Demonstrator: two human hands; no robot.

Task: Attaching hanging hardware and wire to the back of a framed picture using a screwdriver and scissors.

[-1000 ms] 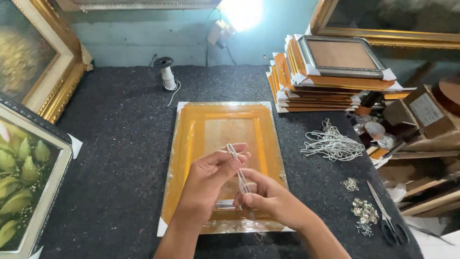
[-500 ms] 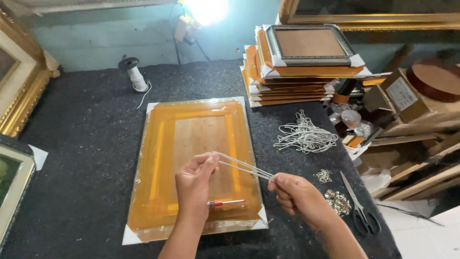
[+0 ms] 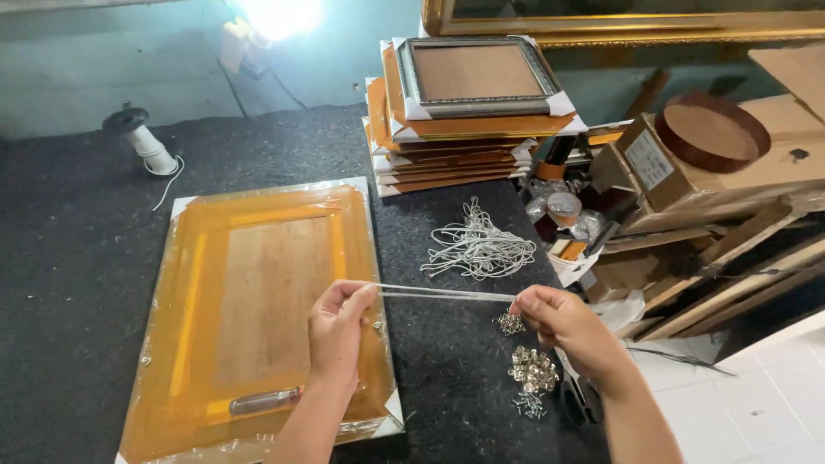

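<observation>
Glossy plastic-wrapped wooden frame (image 3: 258,309)

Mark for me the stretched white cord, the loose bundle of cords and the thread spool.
stretched white cord (image 3: 443,293), head view, middle of the taut span between both hands
loose bundle of cords (image 3: 478,245), head view, centre of the tangle
thread spool (image 3: 148,147), head view, white barrel
</observation>
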